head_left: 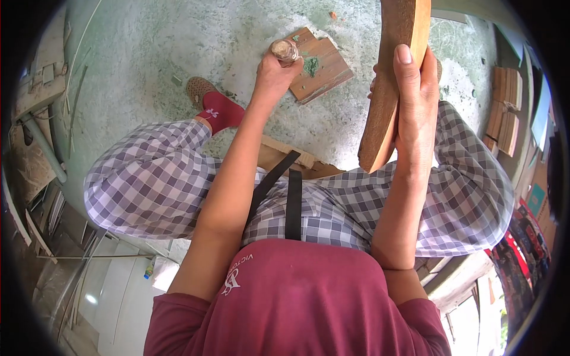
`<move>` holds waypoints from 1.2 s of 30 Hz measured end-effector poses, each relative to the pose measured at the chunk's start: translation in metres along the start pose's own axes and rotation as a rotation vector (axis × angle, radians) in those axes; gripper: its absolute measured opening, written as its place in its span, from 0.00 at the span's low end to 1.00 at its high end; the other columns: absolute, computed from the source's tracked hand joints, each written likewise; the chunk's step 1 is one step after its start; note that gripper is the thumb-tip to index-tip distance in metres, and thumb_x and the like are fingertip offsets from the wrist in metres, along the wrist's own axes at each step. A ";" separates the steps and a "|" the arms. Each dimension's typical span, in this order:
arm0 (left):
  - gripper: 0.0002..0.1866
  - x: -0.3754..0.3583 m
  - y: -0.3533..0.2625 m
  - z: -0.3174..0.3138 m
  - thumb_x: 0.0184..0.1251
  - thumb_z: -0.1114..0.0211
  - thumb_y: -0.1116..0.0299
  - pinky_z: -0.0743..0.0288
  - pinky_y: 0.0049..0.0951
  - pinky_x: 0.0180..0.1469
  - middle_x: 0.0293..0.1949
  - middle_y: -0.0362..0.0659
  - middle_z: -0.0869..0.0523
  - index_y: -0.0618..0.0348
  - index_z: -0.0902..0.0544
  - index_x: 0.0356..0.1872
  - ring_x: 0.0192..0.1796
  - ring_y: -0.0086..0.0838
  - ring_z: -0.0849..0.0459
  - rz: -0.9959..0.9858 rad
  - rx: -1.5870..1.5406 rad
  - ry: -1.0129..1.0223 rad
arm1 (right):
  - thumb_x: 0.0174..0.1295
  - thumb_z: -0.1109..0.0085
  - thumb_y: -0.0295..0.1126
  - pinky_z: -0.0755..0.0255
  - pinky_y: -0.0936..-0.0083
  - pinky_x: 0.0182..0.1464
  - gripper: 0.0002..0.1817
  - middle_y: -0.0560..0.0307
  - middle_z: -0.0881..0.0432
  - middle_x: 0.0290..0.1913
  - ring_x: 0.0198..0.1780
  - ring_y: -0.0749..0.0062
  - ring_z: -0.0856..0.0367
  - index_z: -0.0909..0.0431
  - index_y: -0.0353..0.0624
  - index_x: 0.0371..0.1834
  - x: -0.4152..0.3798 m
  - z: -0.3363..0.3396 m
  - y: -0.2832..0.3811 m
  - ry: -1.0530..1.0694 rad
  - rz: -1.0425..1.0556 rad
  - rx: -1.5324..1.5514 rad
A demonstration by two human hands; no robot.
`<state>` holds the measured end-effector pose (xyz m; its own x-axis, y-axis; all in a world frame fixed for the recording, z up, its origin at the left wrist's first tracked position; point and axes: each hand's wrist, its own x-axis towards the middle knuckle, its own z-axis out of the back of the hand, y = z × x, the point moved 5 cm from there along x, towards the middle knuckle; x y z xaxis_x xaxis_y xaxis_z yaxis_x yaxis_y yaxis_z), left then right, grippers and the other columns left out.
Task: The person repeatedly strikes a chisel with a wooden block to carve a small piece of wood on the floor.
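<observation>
My left hand [278, 72] is closed around an upright round-topped object [284, 51] with a tan end and shiny sides. Its lower part is hidden by the fingers, and I cannot tell what kind of thing it is. Right beside that hand, a brown wooden board [323, 83] with a notched edge lies on the floor, bearing a patch of crumbly green material [311, 66]. My right hand [414, 89] grips a long, slightly curved piece of wood [385, 101], raised at a slant over my right knee, thumb along its face.
The mottled green-grey floor [154, 53] spreads ahead, with small green crumbs and an orange bit [332, 15]. My foot in a maroon sock and brown clog [205, 92] rests left of the board. Bundled wood pieces [504, 110] stand at right; scrap strips [50, 219] lean at left.
</observation>
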<state>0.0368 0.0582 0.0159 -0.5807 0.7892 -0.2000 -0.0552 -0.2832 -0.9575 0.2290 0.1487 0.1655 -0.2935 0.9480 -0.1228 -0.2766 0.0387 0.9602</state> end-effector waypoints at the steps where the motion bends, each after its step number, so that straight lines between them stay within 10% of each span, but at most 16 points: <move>1: 0.13 -0.002 -0.002 0.000 0.58 0.32 0.75 0.27 0.20 0.45 0.38 0.36 0.19 0.60 0.22 0.44 0.41 0.17 0.22 -0.014 0.032 -0.011 | 0.58 0.45 0.62 0.24 0.78 0.28 0.38 0.53 0.24 0.33 0.29 0.74 0.20 0.35 0.36 0.56 0.000 0.002 -0.001 -0.006 0.015 -0.004; 29: 0.18 -0.021 -0.023 -0.008 0.53 0.40 0.80 0.29 0.25 0.54 0.45 0.36 0.19 0.53 0.22 0.47 0.49 0.24 0.22 -0.004 0.156 0.403 | 0.57 0.44 0.62 0.24 0.77 0.36 0.41 0.50 0.23 0.38 0.37 0.73 0.19 0.35 0.37 0.60 -0.003 -0.007 -0.012 0.031 -0.023 0.051; 36: 0.19 -0.016 -0.013 -0.013 0.50 0.28 0.72 0.26 0.30 0.51 0.46 0.40 0.21 0.54 0.22 0.45 0.48 0.29 0.21 -0.033 0.130 0.312 | 0.53 0.35 0.58 0.25 0.71 0.45 0.43 0.44 0.21 0.44 0.44 0.65 0.20 0.36 0.32 0.60 -0.011 -0.018 -0.008 0.098 -0.095 0.082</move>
<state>0.0577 0.0564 0.0287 -0.3009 0.9223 -0.2425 -0.1845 -0.3057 -0.9341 0.2178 0.1325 0.1549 -0.3586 0.9036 -0.2343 -0.2333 0.1562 0.9598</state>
